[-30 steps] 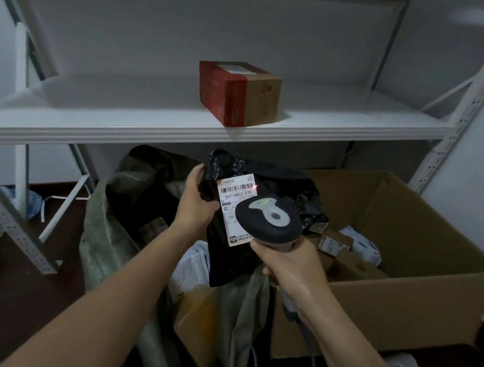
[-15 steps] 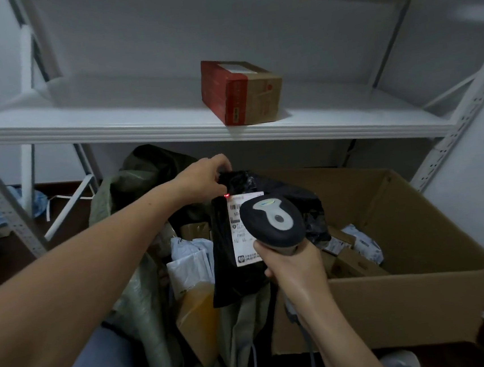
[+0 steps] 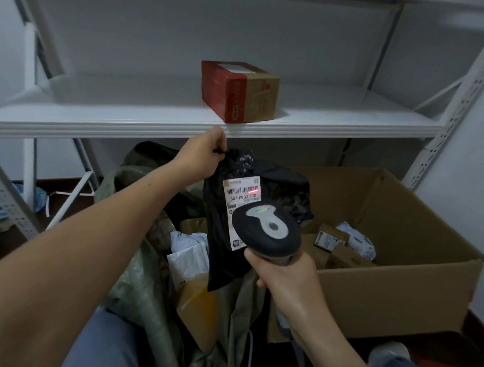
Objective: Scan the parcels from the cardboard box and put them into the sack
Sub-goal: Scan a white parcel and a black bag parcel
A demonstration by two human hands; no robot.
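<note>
Now I pinch the black parcel (image 3: pixel 246 206) by its top corner in my left hand (image 3: pixel 202 154), above the sack (image 3: pixel 137 279), beside the cardboard box (image 3: pixel 392 287); my right hand (image 3: pixel 288 279) grips the scanner (image 3: pixel 266 231). Swinging plastic could spoil the read.

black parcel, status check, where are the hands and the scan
Left hand pinching black parcel by its top, above sack. Right hand aiming scanner; red line on label barcode. Nothing in the way.

The parcel (image 3: pixel 255 211) was black with a white barcoded label (image 3: pixel 242 201); the scanner (image 3: pixel 267 231) was dark grey with a pale centre stripe.
</note>
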